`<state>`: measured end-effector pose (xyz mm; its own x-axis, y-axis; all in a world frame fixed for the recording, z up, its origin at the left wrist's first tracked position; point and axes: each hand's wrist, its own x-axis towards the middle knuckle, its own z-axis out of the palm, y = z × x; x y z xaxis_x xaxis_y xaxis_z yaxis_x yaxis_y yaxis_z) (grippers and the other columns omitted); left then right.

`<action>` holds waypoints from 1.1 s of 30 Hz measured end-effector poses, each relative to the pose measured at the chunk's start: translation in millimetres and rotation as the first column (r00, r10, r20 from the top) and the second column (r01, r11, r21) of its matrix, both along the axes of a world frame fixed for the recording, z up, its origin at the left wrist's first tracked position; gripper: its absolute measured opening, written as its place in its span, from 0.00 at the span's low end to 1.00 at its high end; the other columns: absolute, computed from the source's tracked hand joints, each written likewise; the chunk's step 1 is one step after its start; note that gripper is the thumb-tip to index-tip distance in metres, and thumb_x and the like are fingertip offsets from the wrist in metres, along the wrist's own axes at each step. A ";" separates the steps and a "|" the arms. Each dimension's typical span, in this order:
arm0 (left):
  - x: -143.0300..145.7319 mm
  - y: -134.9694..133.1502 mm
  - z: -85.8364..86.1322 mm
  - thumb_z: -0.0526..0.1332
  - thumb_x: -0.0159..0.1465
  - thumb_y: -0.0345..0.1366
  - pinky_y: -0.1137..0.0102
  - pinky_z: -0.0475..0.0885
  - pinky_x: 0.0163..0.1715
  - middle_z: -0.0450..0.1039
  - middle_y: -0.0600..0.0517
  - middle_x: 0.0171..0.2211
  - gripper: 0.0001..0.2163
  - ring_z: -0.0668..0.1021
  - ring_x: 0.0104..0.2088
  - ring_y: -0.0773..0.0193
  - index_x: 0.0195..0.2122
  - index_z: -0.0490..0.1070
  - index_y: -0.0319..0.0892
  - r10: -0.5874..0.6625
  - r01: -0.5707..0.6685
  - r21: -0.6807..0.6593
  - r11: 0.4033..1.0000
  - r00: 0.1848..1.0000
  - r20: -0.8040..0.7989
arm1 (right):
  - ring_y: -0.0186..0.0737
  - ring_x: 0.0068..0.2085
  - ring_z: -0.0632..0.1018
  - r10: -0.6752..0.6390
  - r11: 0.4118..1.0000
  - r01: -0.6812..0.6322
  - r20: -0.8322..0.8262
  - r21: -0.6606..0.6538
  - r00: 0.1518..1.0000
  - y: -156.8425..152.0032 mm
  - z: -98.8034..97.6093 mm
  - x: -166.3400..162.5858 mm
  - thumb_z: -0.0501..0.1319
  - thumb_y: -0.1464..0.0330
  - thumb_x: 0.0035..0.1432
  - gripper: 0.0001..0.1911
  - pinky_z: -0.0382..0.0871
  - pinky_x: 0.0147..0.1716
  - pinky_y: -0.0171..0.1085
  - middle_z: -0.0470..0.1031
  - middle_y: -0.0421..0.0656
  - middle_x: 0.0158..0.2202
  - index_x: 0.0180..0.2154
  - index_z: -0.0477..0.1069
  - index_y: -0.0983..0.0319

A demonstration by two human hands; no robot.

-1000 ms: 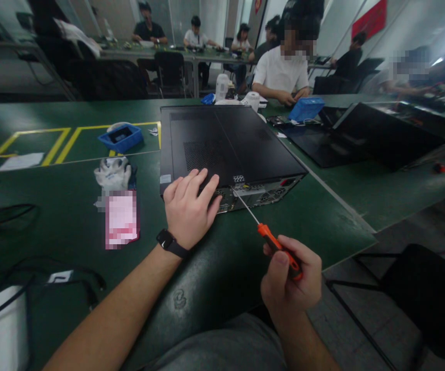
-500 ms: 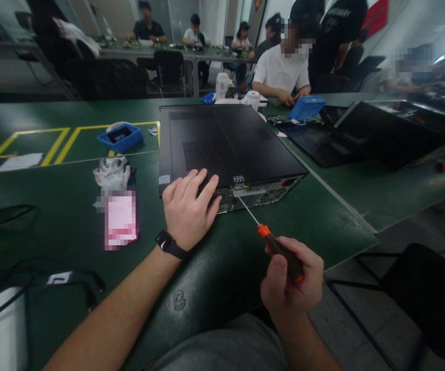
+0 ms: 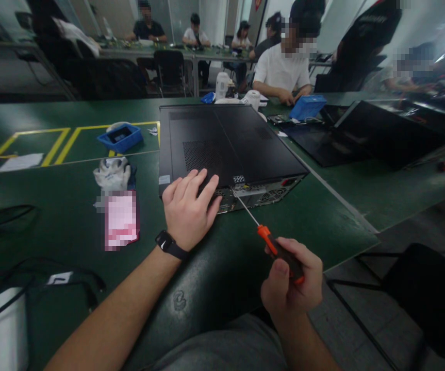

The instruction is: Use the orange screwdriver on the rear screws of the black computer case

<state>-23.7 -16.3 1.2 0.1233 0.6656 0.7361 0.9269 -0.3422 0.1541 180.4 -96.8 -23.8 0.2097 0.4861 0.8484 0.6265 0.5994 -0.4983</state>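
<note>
Closed fingers of the right hand (image 3: 294, 278) are gripping a slim screwdriver (image 3: 268, 239) with an orange-and-black handle and a thin metal shaft. A broad green-topped table (image 3: 226, 257) is supporting a large, black, box-shaped computer case (image 3: 261, 147), which is lying flat in front of the person, its grey metal rear panel (image 3: 251, 196) facing them. Its top cover is sitting in place and hiding the inside, so the work is apparently standing at an early stage. Spreading its fingers over the near edge, the left hand (image 3: 191, 211) is steadying the case, holding nothing. Just below a small black-and-white checkered sticker (image 3: 239, 179), the screwdriver's tip is meeting the panel's upper edge; work there is seemingly remaining unfinished, though any screw is being too small to make out.
</note>
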 end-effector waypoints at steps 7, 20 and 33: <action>0.1 0.4 -1.0 0.64 0.69 0.39 0.50 0.63 0.63 0.76 0.44 0.63 0.21 0.76 0.64 0.47 0.62 0.72 0.49 0.004 -0.004 0.014 1.000 1.000 -0.009 | 0.41 0.39 0.83 -0.055 0.998 0.054 0.067 0.018 0.996 -0.4 4.9 -0.3 0.64 0.71 0.61 0.17 0.81 0.37 0.42 0.80 0.44 0.42 0.52 0.73 0.60; 0.2 1.4 -2.8 0.64 0.69 0.39 0.50 0.62 0.63 0.75 0.43 0.63 0.21 0.75 0.64 0.46 0.62 0.73 0.48 -0.007 0.007 0.014 1.000 1.000 0.000 | 0.38 0.36 0.83 -0.033 0.999 0.036 0.092 -0.030 0.995 -5.0 11.8 -4.6 0.62 0.71 0.62 0.16 0.80 0.35 0.39 0.80 0.43 0.41 0.52 0.72 0.60; 0.2 2.4 -2.1 0.62 0.71 0.40 0.50 0.64 0.62 0.75 0.43 0.63 0.19 0.75 0.64 0.47 0.62 0.74 0.46 -0.009 0.009 0.011 1.000 1.000 -0.004 | 0.37 0.33 0.84 -0.101 0.983 0.113 0.089 -0.143 0.991 -13.5 16.8 -11.5 0.62 0.68 0.65 0.10 0.78 0.33 0.35 0.82 0.43 0.40 0.49 0.74 0.59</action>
